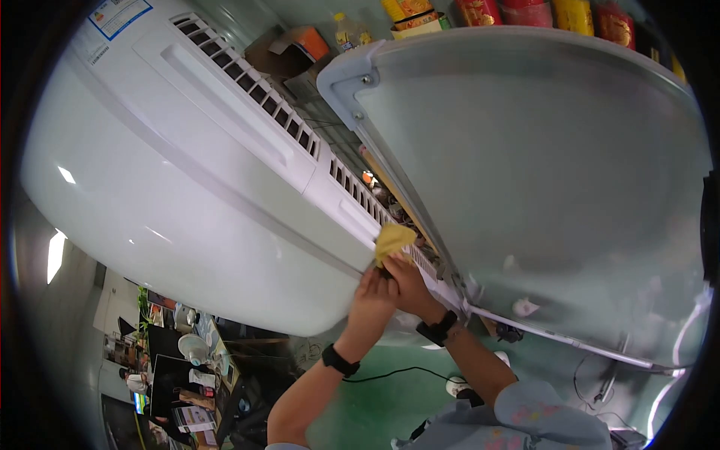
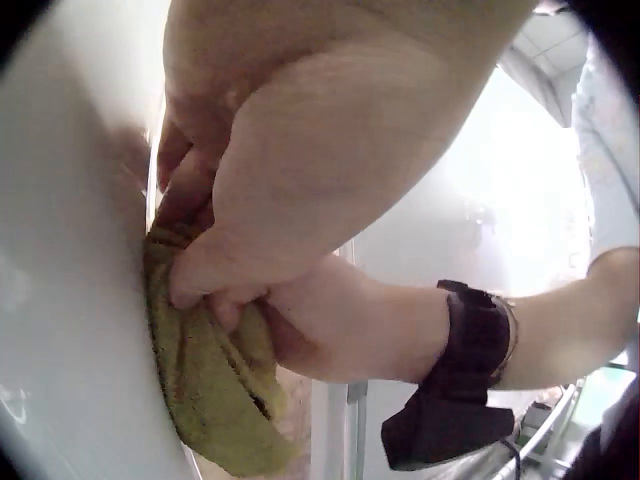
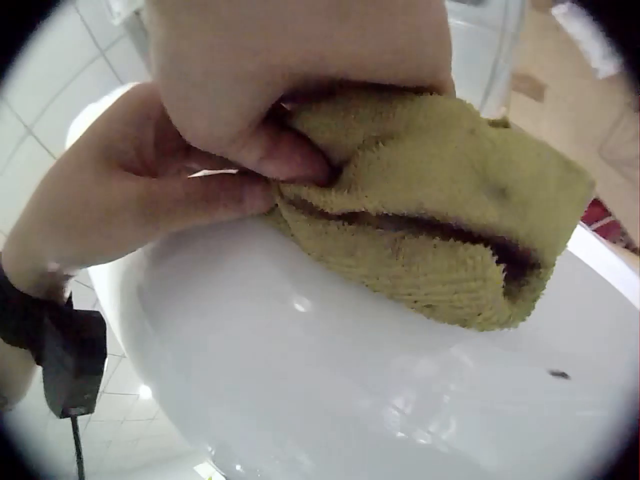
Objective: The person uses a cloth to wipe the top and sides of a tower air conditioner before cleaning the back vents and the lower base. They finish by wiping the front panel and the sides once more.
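A yellow-green cloth (image 1: pixel 394 240) is bunched up against the white appliance (image 1: pixel 225 202), near its row of vent slats. My right hand (image 1: pixel 410 286) grips the folded cloth, its thumb tucked into a fold in the right wrist view. Close beside it, my left hand (image 1: pixel 373 298) pinches the cloth's near edge; its thumb lies over the cloth (image 2: pixel 215 400) in the left wrist view. The loose end of the cloth (image 3: pixel 450 220) spreads past the right fingers over the glossy white surface. Some fingers of both hands are hidden behind the cloth and each other.
A large grey translucent panel (image 1: pixel 540 172) with a pale frame stands close to the right of the appliance. Behind it are colourful packages (image 1: pixel 480 11). A black cable (image 1: pixel 397 371) runs over the green floor. A cluttered desk (image 1: pixel 202 375) stands at lower left.
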The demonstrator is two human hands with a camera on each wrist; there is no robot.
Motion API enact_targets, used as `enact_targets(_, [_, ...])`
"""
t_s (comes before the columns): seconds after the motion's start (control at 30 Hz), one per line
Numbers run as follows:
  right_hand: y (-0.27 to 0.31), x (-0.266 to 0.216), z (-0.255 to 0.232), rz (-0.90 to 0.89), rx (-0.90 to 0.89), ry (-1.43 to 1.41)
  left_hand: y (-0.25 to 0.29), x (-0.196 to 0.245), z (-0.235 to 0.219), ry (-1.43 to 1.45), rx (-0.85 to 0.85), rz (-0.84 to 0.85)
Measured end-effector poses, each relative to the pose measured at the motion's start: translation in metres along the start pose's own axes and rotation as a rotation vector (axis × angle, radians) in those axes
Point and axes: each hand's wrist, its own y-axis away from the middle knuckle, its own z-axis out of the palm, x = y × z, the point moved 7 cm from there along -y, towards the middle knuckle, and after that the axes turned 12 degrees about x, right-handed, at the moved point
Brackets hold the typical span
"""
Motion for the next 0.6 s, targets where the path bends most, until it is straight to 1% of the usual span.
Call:
enact_targets(0.07, [-0.024,-0.022,-0.011,-0.001,0.005,-0.093,-0.01,-0.011,-0.032,-0.014,0.077,-0.036])
enact_targets(0.1, [-0.029,-0.027,-0.014,-0.003,0.009,-0.139,-0.01,-0.011,-0.033,-0.02,0.031,-0.038])
enact_targets(0.2, [-0.018,-0.006,-0.011,0.096,-0.09,-0.12,-0.004,-0.004,-0.015,-0.011,0.029,-0.029])
enact_targets(0.3, [-0.003,0.014,-0.012,0.106,-0.069,-0.015,0.003,0.006,0.014,0.033,0.003,-0.018])
enact_targets(0.37, [0.004,0.023,-0.008,0.095,-0.152,0.052,0.008,0.015,0.033,0.049,0.028,-0.02])
enact_targets(0.4, [0.004,0.024,-0.008,0.088,-0.193,0.086,0.007,0.02,0.035,0.057,0.042,-0.023])
enact_targets(0.5, [0.009,0.028,-0.012,0.09,-0.231,0.261,0.007,0.024,0.039,0.084,0.065,-0.048])
enact_targets(0.6, [0.032,0.042,-0.009,0.188,-0.284,0.295,0.011,0.029,0.046,0.118,0.017,-0.05])
